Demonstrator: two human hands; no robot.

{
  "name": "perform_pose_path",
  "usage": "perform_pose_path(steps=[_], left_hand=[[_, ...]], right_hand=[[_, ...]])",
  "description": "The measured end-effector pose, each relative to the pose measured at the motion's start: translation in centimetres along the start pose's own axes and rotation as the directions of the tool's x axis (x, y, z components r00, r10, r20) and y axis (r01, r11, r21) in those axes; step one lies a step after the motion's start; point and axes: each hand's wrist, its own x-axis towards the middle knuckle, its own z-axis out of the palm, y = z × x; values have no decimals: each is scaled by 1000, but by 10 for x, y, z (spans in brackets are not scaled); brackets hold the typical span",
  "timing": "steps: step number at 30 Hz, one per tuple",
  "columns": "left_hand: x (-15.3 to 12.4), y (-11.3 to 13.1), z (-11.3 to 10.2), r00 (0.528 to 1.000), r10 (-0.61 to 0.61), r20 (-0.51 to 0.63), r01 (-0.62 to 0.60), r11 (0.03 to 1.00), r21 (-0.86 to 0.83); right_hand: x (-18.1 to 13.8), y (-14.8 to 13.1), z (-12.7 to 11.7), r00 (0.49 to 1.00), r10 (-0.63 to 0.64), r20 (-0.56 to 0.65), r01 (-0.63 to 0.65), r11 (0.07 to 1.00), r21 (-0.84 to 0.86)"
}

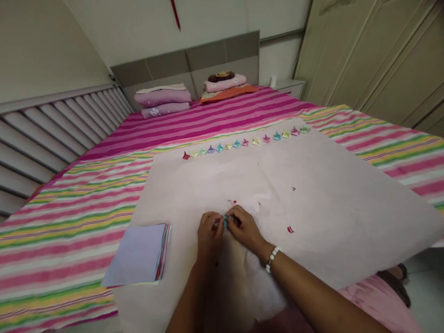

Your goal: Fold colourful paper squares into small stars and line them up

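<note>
Between my fingertips is a small piece of folded teal paper [225,221], mostly covered by the fingers. My left hand [210,230] pinches its left side, and my right hand [243,226], with a white bead bracelet at the wrist, pinches its right side. Both hands are just above a large pale sheet of paper [312,208] spread on the bed. A stack of square coloured paper [138,254], lilac on top, lies left of my left hand. Beyond my hands runs a row of small folded paper pieces in several colours, from a red one [186,156] to a green one [305,129].
Small red scraps [290,229] lie on the pale sheet. Around it is a striped bedcover [69,222]. Folded purple bedding [163,97] and a pink folded pile [225,84] rest by the headboard [222,51]. A bed rail [69,120] stands at the left.
</note>
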Motion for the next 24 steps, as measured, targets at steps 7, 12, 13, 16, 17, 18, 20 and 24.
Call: perform_pose_path(steps=[7, 12, 13, 16, 17, 18, 20, 24], left_hand=[[-1, 5, -8, 996, -87, -6, 86, 995, -55], [-2, 6, -11, 989, -146, -16, 144, 986, -82], [-2, 6, -11, 989, -149, -14, 147, 985, -85], [0, 5, -10, 989, -148, -8, 147, 985, -90], [1, 5, -10, 989, -145, -7, 144, 985, -90], [1, 4, -11, 990, -139, -4, 138, 986, -91], [3, 3, -11, 994, -107, 11, 108, 990, -92], [6, 0, -14, 997, -10, 80, 17, 996, -88]], right_hand=[[0, -1, -1, 999, -10, -37, 11, 999, 34], [0, -1, -1, 999, -16, -47, 18, 999, 44], [0, -2, -2, 999, -16, -52, 18, 999, 46], [0, -4, -3, 997, -13, -75, 17, 999, 48], [1, -5, -3, 996, -13, -84, 17, 999, 49], [1, -5, -3, 995, -14, -94, 18, 999, 49], [1, -6, -4, 994, -16, -112, 22, 999, 50], [2, -6, -3, 991, -20, -135, 27, 999, 48]])
